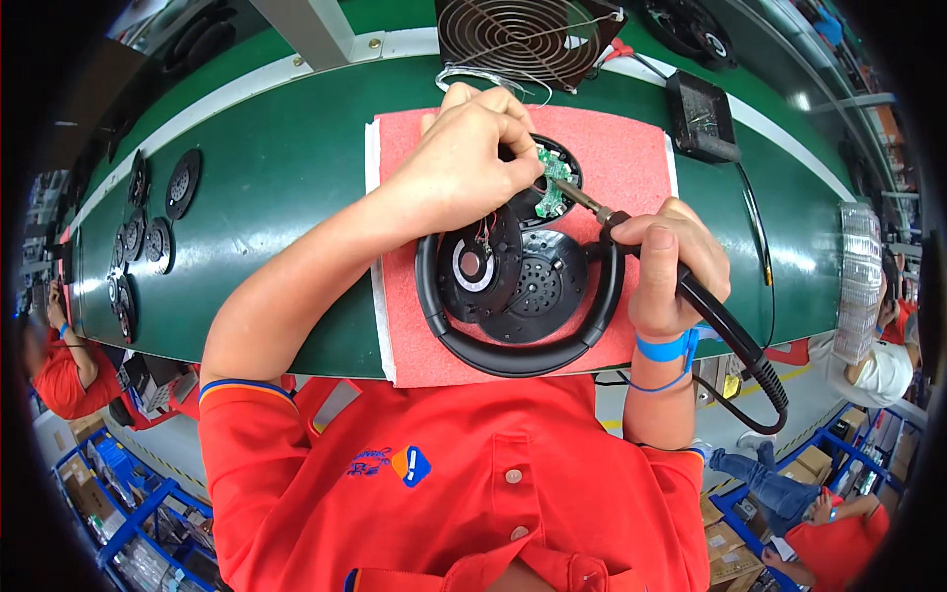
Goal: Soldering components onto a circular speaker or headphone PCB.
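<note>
My right hand (676, 261) is closed around the black handle of a soldering iron (730, 321), whose metal tip points up and left at a green circuit board (555, 197). The board sits in a round black housing. Over the housing's left side, my left hand (469, 148) is pinched shut; what its fingertips hold is hidden. Nearer me lies a curved black headband (513, 362), which looks like part of a headset. Inside its arc rest a black disc with a round speaker (475, 264) and thin wires, and a perforated black disc (543, 284).
Beneath the parts lies a pink foam mat (424, 345) on a green table (326, 148). A fan with a wire grille (518, 39) stands behind it. Several black discs (158, 242) lie left; a black box (700, 113) and stacked clear trays (858, 281) stand right. Other people work at both sides.
</note>
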A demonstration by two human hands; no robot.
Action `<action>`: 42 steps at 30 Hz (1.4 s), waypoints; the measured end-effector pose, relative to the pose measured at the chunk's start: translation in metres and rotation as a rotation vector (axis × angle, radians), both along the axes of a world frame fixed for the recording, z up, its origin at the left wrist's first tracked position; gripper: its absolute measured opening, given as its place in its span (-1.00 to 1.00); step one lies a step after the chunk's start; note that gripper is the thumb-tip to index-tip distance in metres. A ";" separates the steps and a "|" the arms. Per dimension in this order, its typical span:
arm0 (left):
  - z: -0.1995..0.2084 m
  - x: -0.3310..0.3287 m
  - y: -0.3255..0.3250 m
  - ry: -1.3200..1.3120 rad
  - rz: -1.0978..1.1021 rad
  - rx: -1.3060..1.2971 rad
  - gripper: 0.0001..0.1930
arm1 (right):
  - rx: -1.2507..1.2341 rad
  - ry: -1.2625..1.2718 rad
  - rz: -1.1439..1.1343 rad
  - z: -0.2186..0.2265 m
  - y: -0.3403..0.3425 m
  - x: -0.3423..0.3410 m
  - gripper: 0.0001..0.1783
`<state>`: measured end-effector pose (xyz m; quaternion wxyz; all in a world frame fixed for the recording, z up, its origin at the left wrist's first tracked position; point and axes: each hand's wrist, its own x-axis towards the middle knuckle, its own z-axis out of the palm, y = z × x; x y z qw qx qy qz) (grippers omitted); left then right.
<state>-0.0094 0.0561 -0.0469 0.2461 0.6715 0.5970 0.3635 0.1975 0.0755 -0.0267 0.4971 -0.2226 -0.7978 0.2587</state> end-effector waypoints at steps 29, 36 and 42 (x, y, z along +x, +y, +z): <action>0.017 -0.009 0.015 0.051 -0.171 -0.068 -0.86 | 0.009 0.059 -0.032 0.001 -0.001 0.007 -0.64; 0.025 -0.009 0.019 0.125 -0.256 -0.118 -0.86 | -0.003 0.055 -0.036 0.001 -0.002 0.007 -0.65; 0.025 -0.012 0.025 0.146 -0.291 -0.174 -0.84 | -0.009 0.040 -0.026 0.002 -0.001 0.006 -0.66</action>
